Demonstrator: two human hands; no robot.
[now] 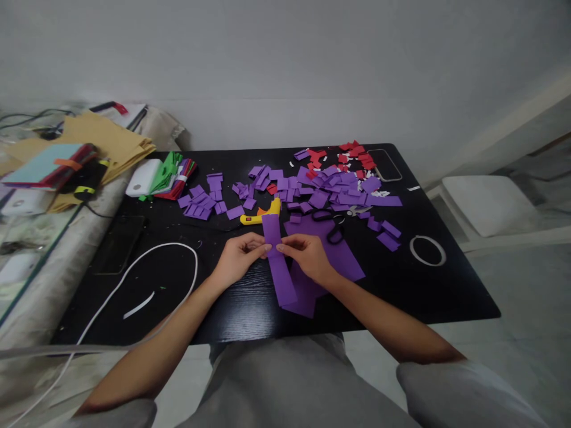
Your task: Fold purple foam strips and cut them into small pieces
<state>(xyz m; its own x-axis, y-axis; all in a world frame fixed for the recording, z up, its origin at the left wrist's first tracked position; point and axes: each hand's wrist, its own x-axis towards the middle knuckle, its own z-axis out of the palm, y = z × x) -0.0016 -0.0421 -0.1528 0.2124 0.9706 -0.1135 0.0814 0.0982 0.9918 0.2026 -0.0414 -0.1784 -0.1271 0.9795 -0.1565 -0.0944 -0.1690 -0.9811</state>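
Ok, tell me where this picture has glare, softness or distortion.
Head view: pale glare on the black table, near its front edge; head view: soft edges on the red scraps; head view: apparent wide-angle stretching of the grey sleeves toward the bottom corners.

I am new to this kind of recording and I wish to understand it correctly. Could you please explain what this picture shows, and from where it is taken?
There is no machine here, only a person's two bare hands. The single picture comes from a camera worn on the head, looking forward and down. The left hand and right hand together hold a purple strip between their fingers. On the black table beyond them lie a yellow glue gun, many small purple pieces and some red scraps. A larger purple sheet and scissors lie near the right hand.
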